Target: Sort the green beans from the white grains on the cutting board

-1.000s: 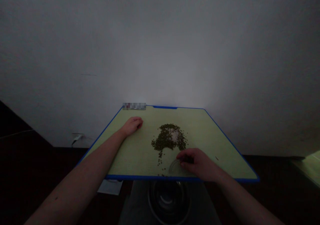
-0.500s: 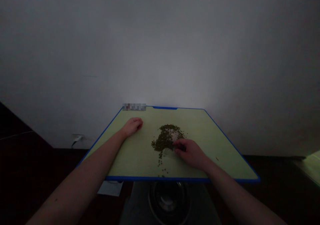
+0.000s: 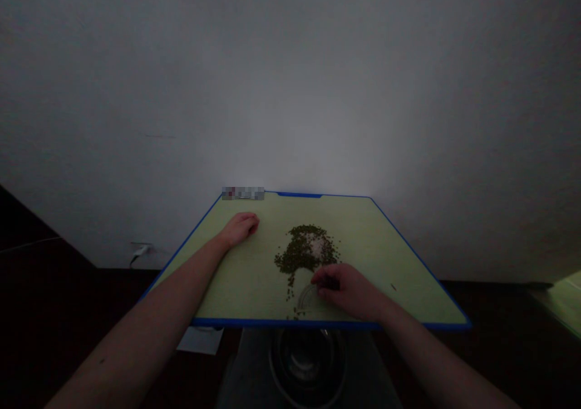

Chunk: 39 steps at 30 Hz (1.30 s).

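My right hand pinches a clear plastic protractor, which lies against the board near its front edge. Just beyond it spreads a pile of small dark green beans, with a patch of pale grains in its right part. My fingers hide the protractor's right side. To the left of the pile, my left hand rests on the board, its fingers curled into a loose fist with nothing visible in it.
The pale yellow board has a blue rim. A metal bowl stands below its front edge. Stray beans trail from the pile toward that edge. A small brown sliver lies at right. Behind rises a plain wall.
My right hand has drawn the protractor back from the pile toward the board's front edge, uncovering bare board and more of the pile. My left hand has stayed in place.
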Each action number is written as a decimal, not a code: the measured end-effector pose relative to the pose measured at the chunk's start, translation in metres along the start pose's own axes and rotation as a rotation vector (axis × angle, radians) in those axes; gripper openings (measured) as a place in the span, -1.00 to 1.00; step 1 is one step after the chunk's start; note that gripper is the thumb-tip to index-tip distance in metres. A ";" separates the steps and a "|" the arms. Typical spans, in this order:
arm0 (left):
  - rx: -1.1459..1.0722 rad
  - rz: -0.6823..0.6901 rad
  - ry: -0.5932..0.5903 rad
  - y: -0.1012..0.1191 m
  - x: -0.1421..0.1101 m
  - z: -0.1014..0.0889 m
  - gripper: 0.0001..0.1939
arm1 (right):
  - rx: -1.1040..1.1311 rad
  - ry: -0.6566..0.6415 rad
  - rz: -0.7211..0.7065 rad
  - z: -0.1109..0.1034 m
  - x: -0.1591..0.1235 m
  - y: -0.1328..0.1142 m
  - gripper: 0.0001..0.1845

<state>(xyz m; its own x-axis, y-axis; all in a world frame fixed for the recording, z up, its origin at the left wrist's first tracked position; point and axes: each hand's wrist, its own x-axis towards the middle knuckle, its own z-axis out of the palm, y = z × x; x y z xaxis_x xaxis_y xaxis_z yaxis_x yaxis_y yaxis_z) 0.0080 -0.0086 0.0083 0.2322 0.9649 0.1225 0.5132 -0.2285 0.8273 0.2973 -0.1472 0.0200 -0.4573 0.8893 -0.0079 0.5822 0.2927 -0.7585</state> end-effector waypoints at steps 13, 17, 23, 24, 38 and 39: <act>0.004 0.022 0.005 -0.006 0.003 0.000 -0.75 | 0.027 -0.029 0.064 -0.003 -0.011 -0.002 -0.75; -0.009 0.001 0.000 -0.001 0.001 0.000 -0.73 | 0.062 -0.026 0.067 -0.003 -0.012 0.002 -0.75; 0.002 0.002 0.001 -0.002 0.002 0.000 -0.73 | 0.066 -0.002 0.064 -0.003 -0.010 0.000 -0.75; -0.002 0.007 -0.001 -0.003 0.002 0.000 -0.72 | 0.059 0.002 0.056 -0.002 -0.008 -0.002 -0.75; 0.017 -0.003 0.002 0.002 0.001 0.000 -0.72 | 0.005 -0.057 -0.068 0.015 0.010 -0.013 -0.74; 0.013 -0.001 0.004 0.002 0.001 0.001 -0.73 | 0.009 -0.056 -0.070 0.014 0.009 -0.012 -0.74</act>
<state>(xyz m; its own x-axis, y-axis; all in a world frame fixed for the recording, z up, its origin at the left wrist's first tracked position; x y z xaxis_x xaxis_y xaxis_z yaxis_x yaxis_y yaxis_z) 0.0098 -0.0084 0.0100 0.2283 0.9656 0.1242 0.5240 -0.2294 0.8202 0.2768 -0.1478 0.0195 -0.5336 0.8457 0.0096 0.5417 0.3504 -0.7641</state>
